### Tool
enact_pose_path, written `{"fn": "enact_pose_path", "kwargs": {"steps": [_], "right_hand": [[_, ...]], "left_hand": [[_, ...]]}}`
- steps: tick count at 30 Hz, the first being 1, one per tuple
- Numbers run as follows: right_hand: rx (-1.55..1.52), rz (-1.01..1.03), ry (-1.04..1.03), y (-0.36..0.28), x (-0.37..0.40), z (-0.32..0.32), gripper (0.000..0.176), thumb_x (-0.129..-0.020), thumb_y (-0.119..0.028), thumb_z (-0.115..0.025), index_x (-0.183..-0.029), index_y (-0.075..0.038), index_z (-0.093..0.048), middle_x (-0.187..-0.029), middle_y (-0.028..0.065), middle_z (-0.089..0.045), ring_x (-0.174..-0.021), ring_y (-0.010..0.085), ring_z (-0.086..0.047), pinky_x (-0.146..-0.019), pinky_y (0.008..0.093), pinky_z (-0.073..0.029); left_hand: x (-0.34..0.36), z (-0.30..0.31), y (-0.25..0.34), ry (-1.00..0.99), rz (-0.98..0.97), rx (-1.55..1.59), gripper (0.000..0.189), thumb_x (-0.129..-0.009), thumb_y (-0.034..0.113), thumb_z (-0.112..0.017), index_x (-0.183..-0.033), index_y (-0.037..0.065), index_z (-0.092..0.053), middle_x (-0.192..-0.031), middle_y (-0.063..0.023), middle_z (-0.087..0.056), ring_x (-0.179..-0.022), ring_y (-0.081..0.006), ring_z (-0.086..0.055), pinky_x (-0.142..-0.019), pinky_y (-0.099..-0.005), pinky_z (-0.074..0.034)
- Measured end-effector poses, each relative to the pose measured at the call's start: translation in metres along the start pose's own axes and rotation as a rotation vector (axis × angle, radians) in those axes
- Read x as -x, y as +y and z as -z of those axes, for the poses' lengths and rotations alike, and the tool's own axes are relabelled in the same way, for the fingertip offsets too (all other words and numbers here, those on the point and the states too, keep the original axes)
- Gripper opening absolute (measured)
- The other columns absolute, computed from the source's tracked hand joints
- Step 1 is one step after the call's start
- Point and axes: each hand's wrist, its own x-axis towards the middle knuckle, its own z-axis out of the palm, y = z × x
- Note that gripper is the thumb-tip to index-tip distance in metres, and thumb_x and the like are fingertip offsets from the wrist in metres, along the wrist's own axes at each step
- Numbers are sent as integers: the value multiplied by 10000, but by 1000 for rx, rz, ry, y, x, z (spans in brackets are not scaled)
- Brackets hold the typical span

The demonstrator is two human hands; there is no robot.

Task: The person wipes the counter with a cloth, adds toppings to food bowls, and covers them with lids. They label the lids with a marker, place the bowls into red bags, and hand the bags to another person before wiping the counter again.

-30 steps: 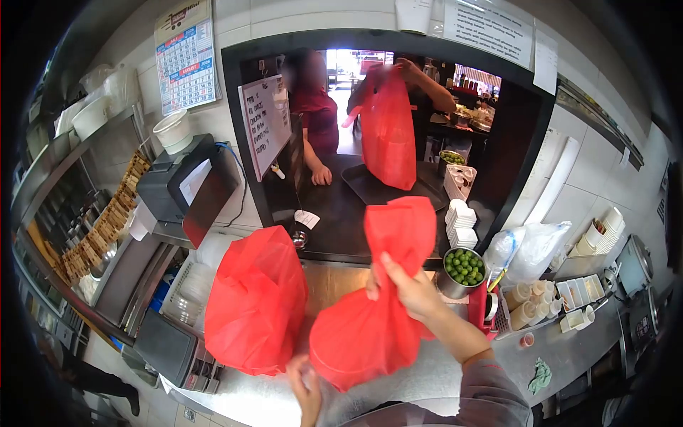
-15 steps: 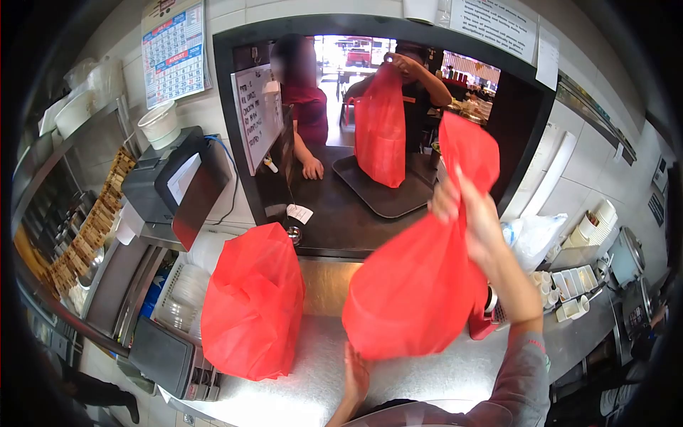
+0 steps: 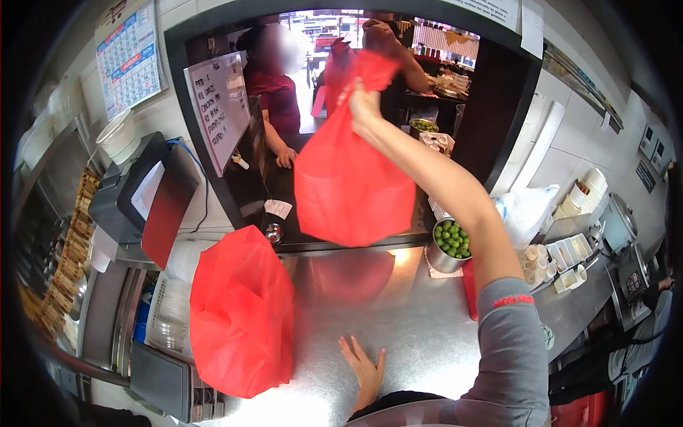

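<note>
A full red fabric bag (image 3: pixel 352 181) hangs in front of the pass-through window, and my right hand (image 3: pixel 364 107) is closed around its gathered neck. Its base hangs around the window's dark sill. Over the steel counter (image 3: pixel 420 320), my left hand (image 3: pixel 366 370) is empty with its fingers spread. Another red bag (image 3: pixel 242 313) stands on the counter to the left. Beyond the window, a co-worker's raised hand (image 3: pixel 380 35) is beside a further red bag (image 3: pixel 338 67), mostly hidden behind mine.
A metal pot of green limes (image 3: pixel 452 245) stands right of the window. A second person's hand (image 3: pixel 286 156) rests on the ledge, near a paper slip (image 3: pixel 277 208). The printer (image 3: pixel 139 188) and plastic containers (image 3: pixel 174 306) are at left; cups and small trays (image 3: pixel 562 260) are at right.
My right hand has carried the bag forward and left, to the window. My left hand has come away from the bag's underside. The co-worker's bag has shifted back, uncovering the ledge.
</note>
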Motion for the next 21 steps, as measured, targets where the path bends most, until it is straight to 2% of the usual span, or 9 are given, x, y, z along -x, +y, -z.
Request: {"fn": "enact_pose_path", "kwargs": {"steps": [6,7,10,11,14,16,18,20,21], "right_hand": [[215,-34,116,89,-49,-35,309,-952,-266,-409,-794,-2,-444,-596,72,-514,-461,181,-515,-462,339,-443],[68,-109,-46,92,-45,-32,419,-936,-331,-427,-976,83,-473,-847,185,-604,-750,259,-623,-663,372,-497],[383,-121,8,75,-29,-49,628,-909,-399,-448,-1192,157,-368,-1191,288,-479,-1145,318,-477,-916,409,-403],[430,-159,-72,93,-53,-45,781,-880,-437,-472,-1313,148,-190,-1403,298,-174,-1315,337,-228,-1035,411,-259],[739,-70,-101,71,-55,-48,735,-862,-390,-520,-1337,80,-214,-1393,266,-228,-1267,348,-315,-1015,404,-292],[791,172,-28,61,-64,-49,708,-828,-326,-587,-1346,8,-239,-1342,222,-301,-1233,318,-345,-997,397,-308],[615,531,41,60,-77,-52,693,-783,-268,-646,-1320,-26,-280,-1231,199,-386,-1182,305,-369,-966,412,-329],[883,737,52,3,-12,-51,699,-771,-272,-654,-1305,-15,-283,-1216,211,-387,-1153,333,-385,-939,413,-345],[768,1001,-69,-8,8,-49,708,-775,-300,-639,-1311,-12,-277,-1219,219,-385,-1126,359,-399,-934,420,-347]], "left_hand": [[-2,-2,-2,8,10,42,860,-735,278,-694,-1359,-27,-186,-1399,-311,-94,-1297,-464,-124,-1033,-541,-155],[-1,-2,-2,9,4,42,851,-740,297,-690,-1354,-27,-198,-1393,-314,-107,-1293,-470,-128,-1025,-555,-162],[-4,-5,-6,5,-6,30,847,-736,322,-694,-1346,-25,-220,-1386,-318,-129,-1284,-477,-139,-1014,-568,-173],[-2,-4,-6,-6,-6,25,849,-731,325,-698,-1344,-24,-224,-1385,-318,-132,-1283,-477,-142,-1013,-568,-175],[-4,0,0,-9,-17,12,876,-696,264,-732,-1343,-27,-219,-1387,-308,-126,-1292,-458,-146,-1038,-520,-170],[-4,-1,2,5,-19,30,875,-701,315,-725,-1344,-16,-232,-1380,-309,-163,-1282,-462,-169,-1021,-550,-175],[-5,-2,3,7,-8,49,877,-701,342,-724,-1344,-7,-241,-1378,-301,-191,-1277,-457,-187,-1013,-564,-177],[-4,2,4,0,14,59,881,-695,346,-729,-1344,-2,-246,-1381,-283,-209,-1279,-444,-201,-1015,-562,-176],[-1,6,5,22,-11,94,881,-694,344,-731,-1346,2,-247,-1383,-271,-215,-1281,-437,-202,-1017,-561,-172]]}}
